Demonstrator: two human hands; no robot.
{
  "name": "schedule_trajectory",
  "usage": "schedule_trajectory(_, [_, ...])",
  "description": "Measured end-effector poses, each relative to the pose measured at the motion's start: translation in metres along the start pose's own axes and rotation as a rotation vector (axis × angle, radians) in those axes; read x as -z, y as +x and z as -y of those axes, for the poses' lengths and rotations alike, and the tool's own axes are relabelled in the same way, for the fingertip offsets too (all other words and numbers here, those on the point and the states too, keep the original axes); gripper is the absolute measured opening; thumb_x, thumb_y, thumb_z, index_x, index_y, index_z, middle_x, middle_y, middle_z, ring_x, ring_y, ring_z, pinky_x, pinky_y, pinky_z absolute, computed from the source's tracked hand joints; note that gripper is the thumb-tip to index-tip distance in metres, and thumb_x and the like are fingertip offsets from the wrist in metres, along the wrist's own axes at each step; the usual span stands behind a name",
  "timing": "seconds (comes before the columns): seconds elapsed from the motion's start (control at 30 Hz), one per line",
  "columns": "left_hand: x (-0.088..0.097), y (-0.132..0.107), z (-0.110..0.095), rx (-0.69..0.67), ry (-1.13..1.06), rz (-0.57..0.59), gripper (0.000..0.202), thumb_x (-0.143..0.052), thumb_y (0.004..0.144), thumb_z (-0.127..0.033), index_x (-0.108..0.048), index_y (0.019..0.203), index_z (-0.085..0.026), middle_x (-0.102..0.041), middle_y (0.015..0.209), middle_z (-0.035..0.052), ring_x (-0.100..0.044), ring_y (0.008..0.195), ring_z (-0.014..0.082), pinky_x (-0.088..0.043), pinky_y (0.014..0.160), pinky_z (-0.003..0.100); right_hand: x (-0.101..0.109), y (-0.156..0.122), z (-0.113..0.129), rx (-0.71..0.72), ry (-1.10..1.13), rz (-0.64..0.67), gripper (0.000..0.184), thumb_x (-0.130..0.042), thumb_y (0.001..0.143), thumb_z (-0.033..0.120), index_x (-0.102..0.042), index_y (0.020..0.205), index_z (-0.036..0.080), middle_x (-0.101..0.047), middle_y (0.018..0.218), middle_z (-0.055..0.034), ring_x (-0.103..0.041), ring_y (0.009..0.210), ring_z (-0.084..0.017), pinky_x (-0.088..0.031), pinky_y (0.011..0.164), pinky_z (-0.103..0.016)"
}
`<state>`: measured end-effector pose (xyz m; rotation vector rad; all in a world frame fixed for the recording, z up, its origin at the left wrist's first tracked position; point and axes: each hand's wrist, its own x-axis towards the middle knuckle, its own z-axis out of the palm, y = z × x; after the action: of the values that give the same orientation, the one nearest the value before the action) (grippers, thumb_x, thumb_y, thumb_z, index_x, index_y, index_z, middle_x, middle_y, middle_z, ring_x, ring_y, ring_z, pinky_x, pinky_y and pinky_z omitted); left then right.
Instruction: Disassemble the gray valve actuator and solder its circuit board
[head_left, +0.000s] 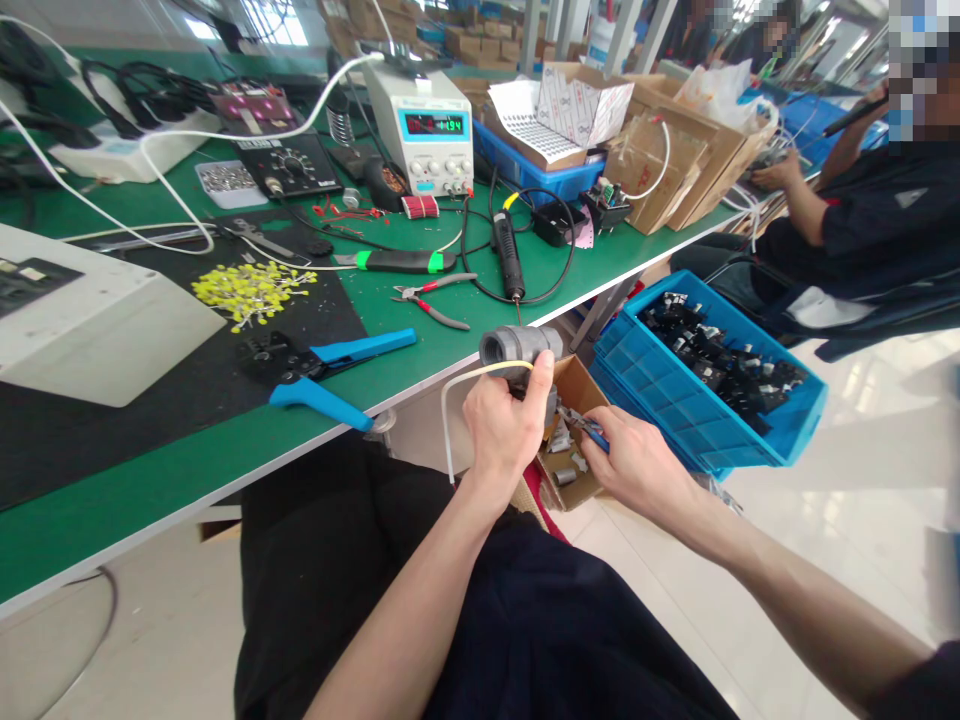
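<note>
Midair, the left hand [504, 425] grips a metal valve [519, 348], the right hand [637, 468] pinches small cutters [579, 422]; unsupported, the blades might slip.

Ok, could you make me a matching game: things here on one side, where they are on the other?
1 valve
2 yellow parts
3 bin
4 power supply

a on the black mat
b at the table's back
c in the left hand
d beside the table, holding black parts

Pairs: 1-c, 2-a, 3-d, 4-b
</note>
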<state>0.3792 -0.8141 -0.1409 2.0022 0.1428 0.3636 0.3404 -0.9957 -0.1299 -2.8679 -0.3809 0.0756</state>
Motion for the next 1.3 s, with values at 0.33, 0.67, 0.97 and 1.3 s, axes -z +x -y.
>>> schedule_trajectory(0.33, [-0.010, -0.001, 0.006, 0.003, 0.084, -0.119, 0.055, -0.052, 0.097, -0.067, -0.081, 0.088, -0.020, -0.081, 0.094, 0.0143, -0.074, 0.099, 0.0337, -0.050, 0.089, 0.038, -0.040, 0.019, -0.014, 0.006, 0.082, -0.081, 0.023, -0.053, 0.102, 0.029, -0.056, 0.082, 0.020, -0.065, 0.079, -0.0040, -0.061, 0.071, -0.019, -0.040, 0.066, -0.029])
schedule_trajectory(0.67, [-0.004, 0.021, 0.000, 0.168, -0.336, -0.130, 0.060, -0.050, 0.097, -0.071, -0.078, 0.086, -0.019, -0.080, 0.089, 0.0092, -0.074, 0.092, 0.0270, -0.053, 0.086, 0.035, 0.000, 0.019, -0.009, -0.009, 0.209, -0.133, 0.021, -0.053, 0.102, 0.034, -0.062, 0.089, 0.020, -0.066, 0.082, -0.0027, -0.062, 0.075, -0.020, -0.040, 0.068, -0.030])
schedule_trajectory(0.97, [-0.009, 0.019, 0.002, 0.290, -0.649, -0.110, 0.057, -0.055, 0.093, -0.073, -0.073, 0.084, -0.019, -0.078, 0.088, 0.0093, -0.075, 0.081, 0.0241, -0.059, 0.068, 0.032, 0.004, 0.006, 0.013, -0.041, 0.284, -0.082, 0.029, -0.050, 0.099, 0.028, -0.058, 0.124, 0.018, -0.063, 0.115, -0.0106, -0.062, 0.108, -0.029, -0.049, 0.098, -0.042])
schedule_trajectory(1.3, [-0.011, 0.013, -0.003, 0.311, -0.675, -0.152, 0.056, -0.056, 0.093, -0.071, -0.071, 0.085, -0.018, -0.076, 0.084, 0.0068, -0.073, 0.077, 0.0203, -0.057, 0.067, 0.028, -0.013, 0.001, 0.036, -0.095, 0.430, -0.136, 0.034, -0.048, 0.100, 0.029, -0.056, 0.130, 0.016, -0.057, 0.124, -0.0139, -0.056, 0.121, -0.030, -0.046, 0.109, -0.049])
